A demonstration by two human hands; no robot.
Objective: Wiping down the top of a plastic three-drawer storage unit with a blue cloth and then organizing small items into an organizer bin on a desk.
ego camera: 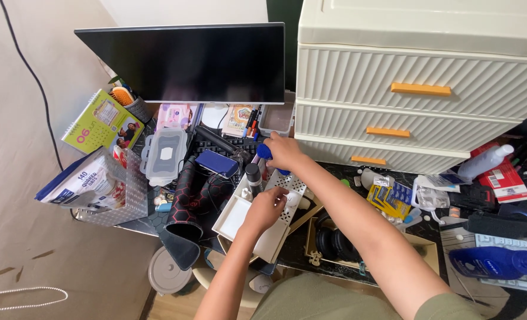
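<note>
Two hands work over a white plastic tray (pixel 248 222) with slotted compartments on the cluttered counter (pixel 334 261). Left hand (pixel 265 208), fingers curled, grips a small white item in the tray. Right hand (pixel 284 150) pinches a blue-capped object (pixel 264 152) beside the ribbed cream drawer unit (pixel 417 101).

Dark monitor (pixel 186 62), cream drawer unit (pixel 417 89), spiral calendar (pixel 100 124), blue bottle (pixel 494 262), headphones (pixel 334 243)
</note>
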